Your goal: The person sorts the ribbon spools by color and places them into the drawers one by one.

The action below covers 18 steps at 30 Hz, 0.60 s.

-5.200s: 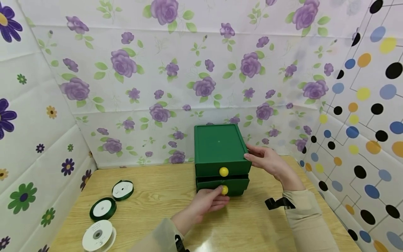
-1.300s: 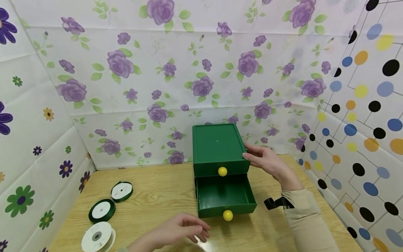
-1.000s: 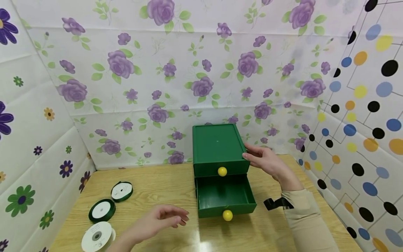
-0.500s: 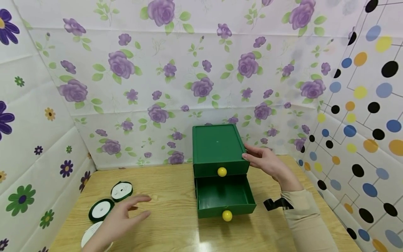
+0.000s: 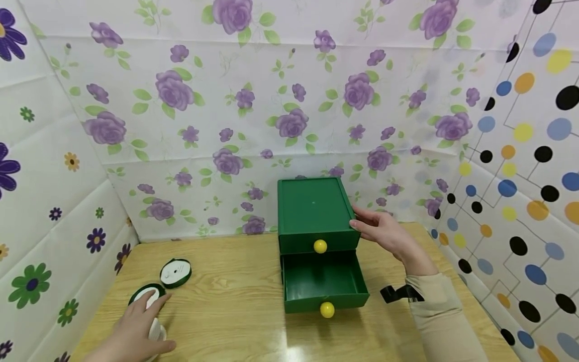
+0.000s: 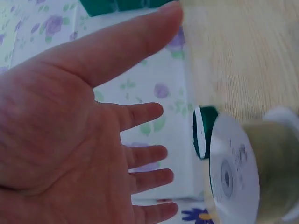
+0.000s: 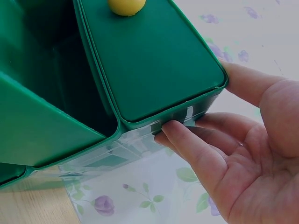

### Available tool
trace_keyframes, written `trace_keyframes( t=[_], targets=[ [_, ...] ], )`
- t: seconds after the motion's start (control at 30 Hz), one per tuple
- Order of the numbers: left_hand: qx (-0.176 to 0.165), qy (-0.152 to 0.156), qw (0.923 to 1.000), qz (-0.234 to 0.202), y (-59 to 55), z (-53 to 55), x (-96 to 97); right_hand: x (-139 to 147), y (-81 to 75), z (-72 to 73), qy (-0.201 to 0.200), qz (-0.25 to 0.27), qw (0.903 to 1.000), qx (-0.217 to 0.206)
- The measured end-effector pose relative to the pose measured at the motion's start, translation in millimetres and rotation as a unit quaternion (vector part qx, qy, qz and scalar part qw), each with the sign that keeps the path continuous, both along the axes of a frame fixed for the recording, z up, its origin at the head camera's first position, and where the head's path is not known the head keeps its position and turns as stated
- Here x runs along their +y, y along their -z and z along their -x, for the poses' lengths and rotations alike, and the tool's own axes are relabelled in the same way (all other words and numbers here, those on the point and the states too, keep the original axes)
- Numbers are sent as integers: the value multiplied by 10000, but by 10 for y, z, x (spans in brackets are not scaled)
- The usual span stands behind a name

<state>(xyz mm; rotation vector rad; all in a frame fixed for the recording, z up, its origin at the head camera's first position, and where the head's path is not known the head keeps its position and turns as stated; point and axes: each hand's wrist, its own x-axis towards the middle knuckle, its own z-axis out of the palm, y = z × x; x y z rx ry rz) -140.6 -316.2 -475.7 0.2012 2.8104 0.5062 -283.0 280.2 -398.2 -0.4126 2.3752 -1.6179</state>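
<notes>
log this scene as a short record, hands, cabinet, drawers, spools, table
left hand: fingers spread over the large white ribbon spool; contact unclear
right hand: holds the box-shaped green plastic cabinet near its upper right edge
green upper drawer: shut; round yellow knob
green lower drawer: pulled out; no contents visible
other spools: flat dark green ribbon spool in full view; second dark green ribbon spool partly hidden by the left hand
table: light wood grain
</notes>
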Motion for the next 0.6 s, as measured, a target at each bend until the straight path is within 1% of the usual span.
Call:
trace_keyframes(
  t=[0.1, 0.2, 0.3, 0.47, 0.6],
  targets=[
    [-251, -166, 9994, 144, 18, -23, -74, -2, -11, 2, 6, -23, 10000, -10],
    [-444, -281, 9984, 196, 33, -31, -123, -1, -19, -5, -3, -25, 10000, -12],
    [-539, -347, 9977, 233, 58, -30, -173, -3, -20, -11, -16, -11, 10000, -6],
    [-681, -443, 9961, 342, 137, -21, -261, -11, -10, -14, -30, -4, 10000, 16],
    [-737, -447, 9959, 262, 197, -10, -323, -12, -6, -13, -81, 13, 10000, 29]
  ],
)
